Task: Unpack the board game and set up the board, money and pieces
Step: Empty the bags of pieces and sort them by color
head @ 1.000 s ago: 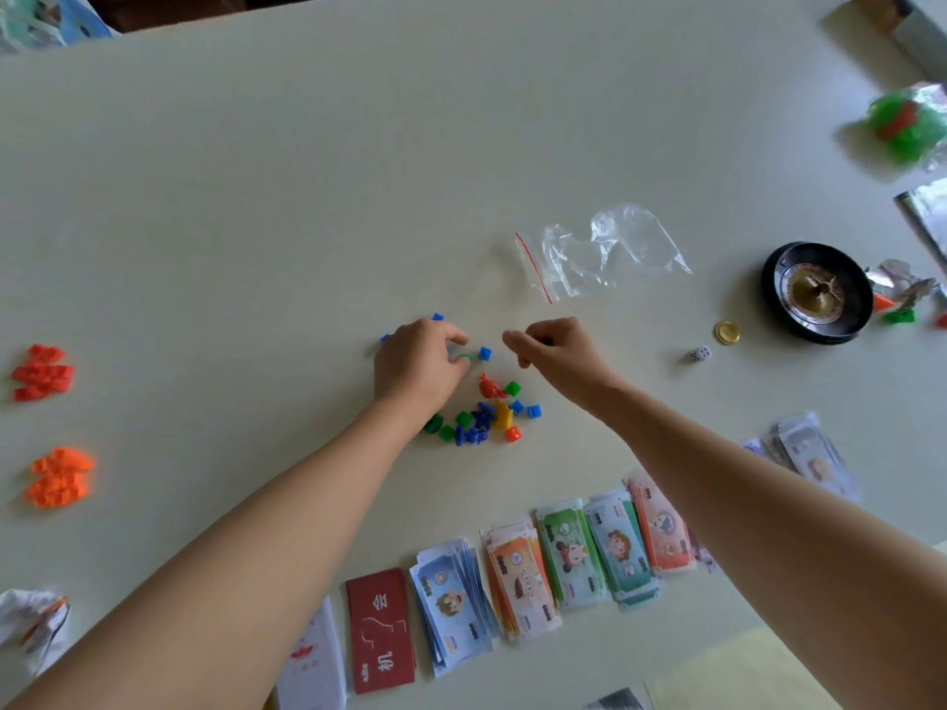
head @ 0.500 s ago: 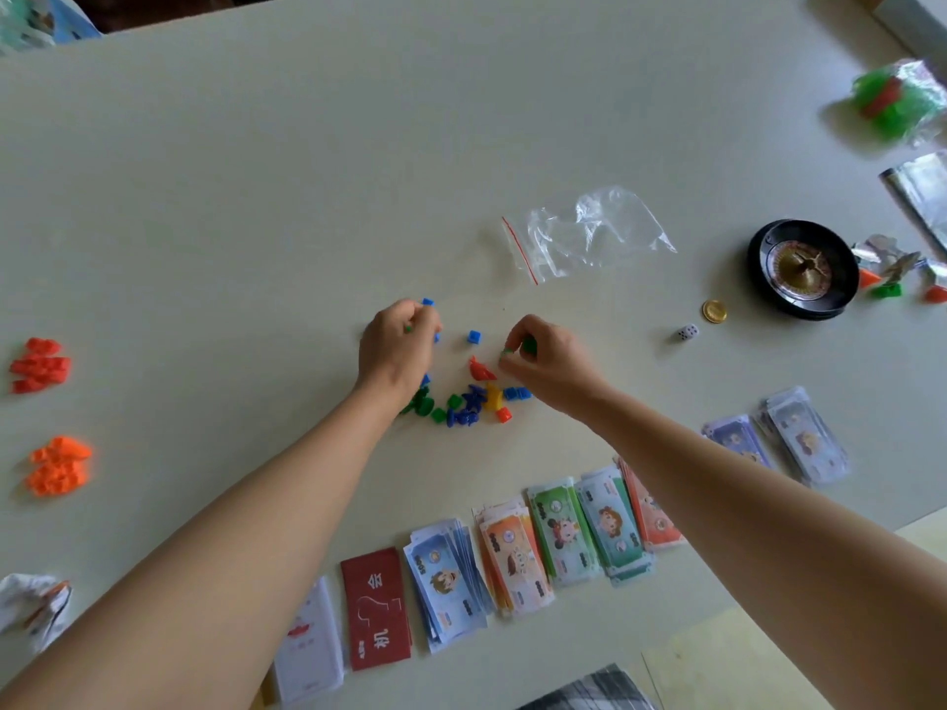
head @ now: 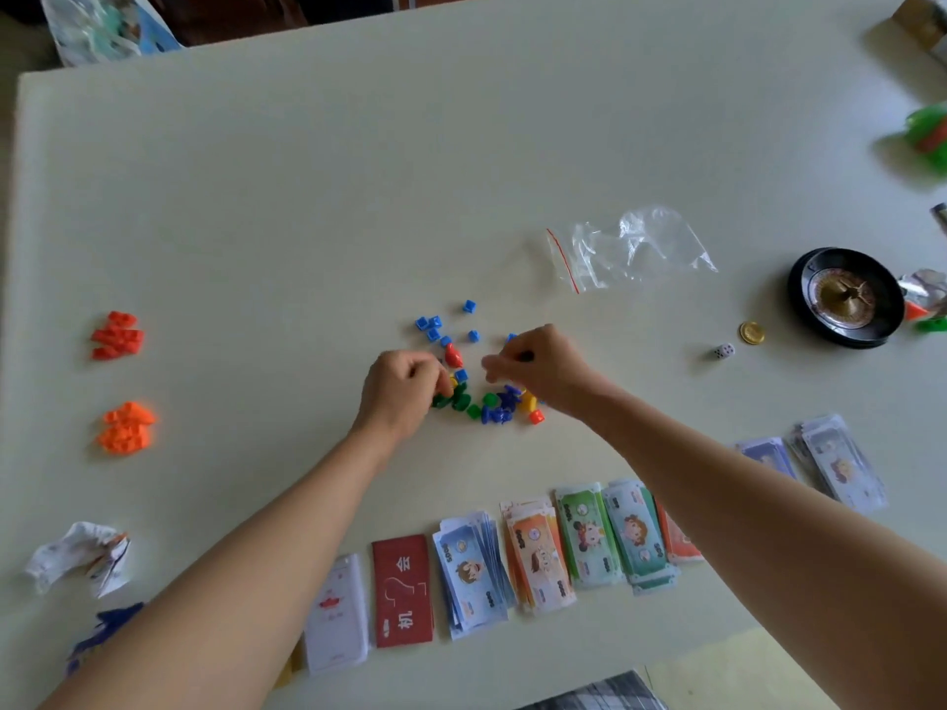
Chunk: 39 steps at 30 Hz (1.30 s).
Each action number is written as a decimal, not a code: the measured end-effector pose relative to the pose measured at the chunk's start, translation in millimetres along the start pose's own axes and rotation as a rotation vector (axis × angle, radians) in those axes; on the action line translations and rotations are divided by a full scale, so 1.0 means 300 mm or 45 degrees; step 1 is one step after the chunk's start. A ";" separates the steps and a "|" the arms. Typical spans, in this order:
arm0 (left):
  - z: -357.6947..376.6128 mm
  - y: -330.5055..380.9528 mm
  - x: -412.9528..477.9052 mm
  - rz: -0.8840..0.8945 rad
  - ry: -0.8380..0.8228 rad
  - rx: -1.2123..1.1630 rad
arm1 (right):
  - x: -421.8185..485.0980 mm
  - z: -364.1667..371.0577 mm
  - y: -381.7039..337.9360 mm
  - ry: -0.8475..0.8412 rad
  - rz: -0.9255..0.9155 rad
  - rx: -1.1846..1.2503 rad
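Fingers of right hand (head: 543,371) pinching a green piece (head: 525,357) beside loose pieces (head: 499,409) on worktop (head: 307,197); left hand (head: 397,392) fingers curled among green ones, grip unclear. Blue houses (head: 428,322) just beyond fingertips, money stacks (head: 589,545) back past wrists.

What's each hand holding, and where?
The right hand pinches a small dark piece, mostly hidden in its fingers. The left hand curls onto the mixed pile; its grip cannot be told.
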<state>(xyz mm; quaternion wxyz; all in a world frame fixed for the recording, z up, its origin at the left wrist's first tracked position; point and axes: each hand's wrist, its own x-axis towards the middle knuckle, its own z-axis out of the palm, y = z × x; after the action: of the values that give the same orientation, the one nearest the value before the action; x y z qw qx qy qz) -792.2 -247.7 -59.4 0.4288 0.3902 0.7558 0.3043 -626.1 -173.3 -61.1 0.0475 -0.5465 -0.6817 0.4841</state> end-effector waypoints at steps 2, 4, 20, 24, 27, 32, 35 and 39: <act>0.009 -0.040 -0.022 0.164 -0.102 0.357 | -0.005 0.020 -0.003 0.034 -0.072 -0.391; 0.023 -0.055 -0.043 0.310 -0.145 0.652 | -0.016 0.037 -0.008 -0.001 -0.165 -0.657; 0.036 -0.088 -0.060 0.632 -0.001 0.986 | -0.024 0.023 -0.010 0.219 0.150 0.206; 0.044 -0.083 -0.075 0.769 0.007 1.064 | -0.032 0.015 -0.039 0.148 0.267 0.428; 0.059 -0.076 -0.060 0.712 0.000 1.203 | -0.034 0.030 -0.044 0.084 0.302 0.429; 0.066 -0.089 -0.047 0.632 -0.040 1.183 | -0.045 0.047 -0.050 0.018 0.389 0.529; 0.037 -0.081 -0.043 0.362 -0.022 0.572 | -0.044 0.049 -0.055 -0.015 0.424 0.621; -0.027 -0.030 -0.020 -0.264 0.255 -0.810 | -0.029 0.056 -0.084 -0.056 0.473 0.848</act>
<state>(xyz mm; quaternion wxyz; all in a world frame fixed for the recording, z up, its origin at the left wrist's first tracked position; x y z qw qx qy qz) -800.3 -258.4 -60.4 0.4812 0.1264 0.6972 0.5161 -650.3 -188.9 -47.9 0.1192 -0.6049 -0.3771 0.6912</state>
